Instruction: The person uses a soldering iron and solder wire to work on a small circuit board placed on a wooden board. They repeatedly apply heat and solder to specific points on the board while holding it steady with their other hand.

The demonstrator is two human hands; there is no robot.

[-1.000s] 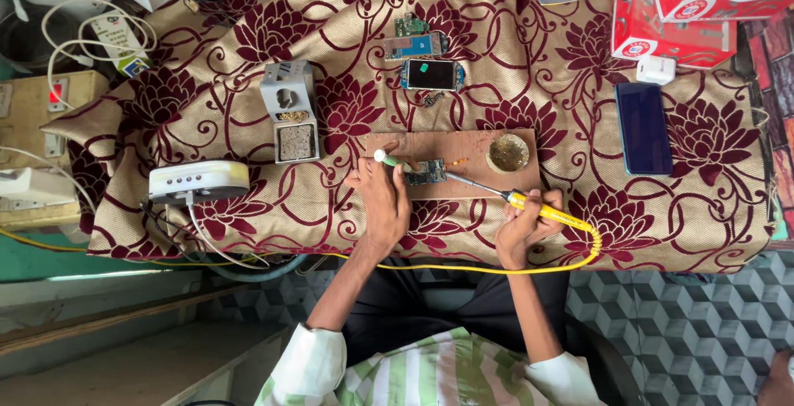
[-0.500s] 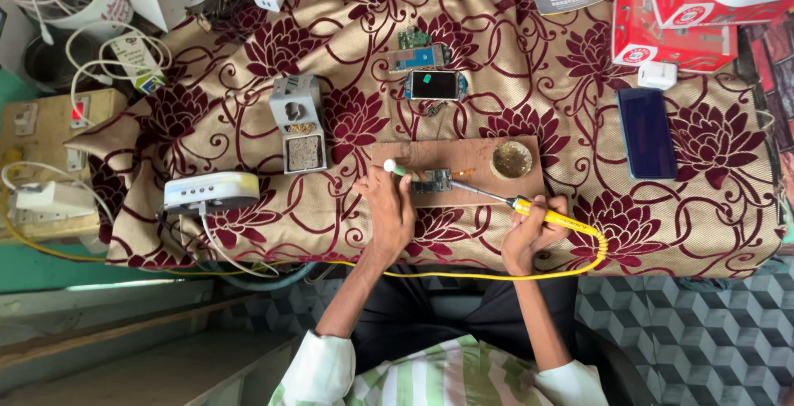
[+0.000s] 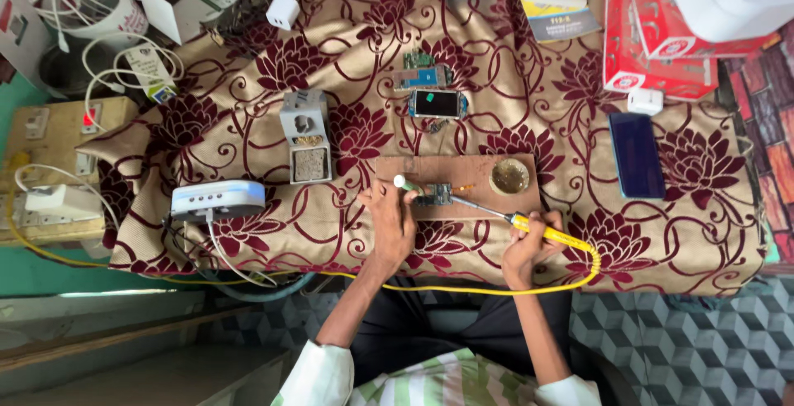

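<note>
Two hands soldering a small circuit board on a wooden block.

The right hand (image 3: 529, 249) has its grip clamped on one yellow-handled soldering iron (image 3: 529, 226), tip at the one circuit board (image 3: 436, 195) lying on the wooden block (image 3: 463, 173) on the tabletop (image 3: 364, 232). The left hand (image 3: 392, 220) pinches one white-tipped stick (image 3: 404, 183) just beside the board. One round brass dish (image 3: 509, 176) sits on the block; two phones, a small one (image 3: 437, 103) and a dark one (image 3: 637, 155), lie beyond.

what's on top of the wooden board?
On the wooden board: a small circuit board under the soldering iron tip, and a round brass dish. The left hand covers the board's left corner.
</note>
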